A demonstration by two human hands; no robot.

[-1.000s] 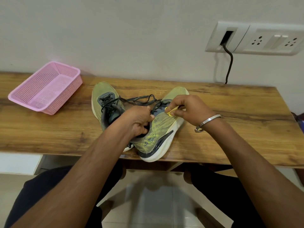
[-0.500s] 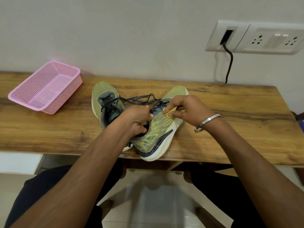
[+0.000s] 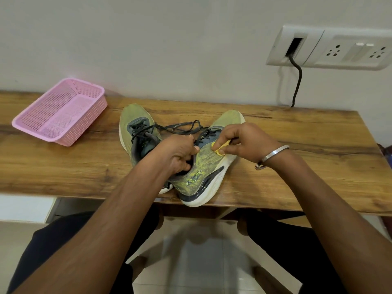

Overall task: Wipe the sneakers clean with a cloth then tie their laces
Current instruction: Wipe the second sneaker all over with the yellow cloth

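The person's right hand (image 3: 246, 142) pinches a small folded yellow cloth (image 3: 220, 147) between thumb and fingertips and presses it against the mesh side of the nearer sneaker (image 3: 201, 172), just below its lace eyelets. The left hand (image 3: 177, 154) grips the same shoe at the collar, fingers curled over the rim and into the opening, steadying it on its sole. This yellow-green sneaker, with a white midsole, sits at the near edge of the wooden table (image 3: 307, 166), heel slightly overhanging. Its mate, the second sneaker (image 3: 135, 128), lies just beside it to the left, toe pointing away. Dark laces (image 3: 180, 126) trail loose and untied between the two shoes. Farther left stands a pink plastic basket (image 3: 61, 115); a silver bangle (image 3: 273, 154) circles the right wrist. On the wall behind, a switch and socket panel (image 3: 331, 47) has a black cable (image 3: 297, 81) hanging down.

The wiping step appears to be in hand, with the tying not yet begun. The next move likely calls for a firm hold at the collar while the cloth travels along the side toward the toe.
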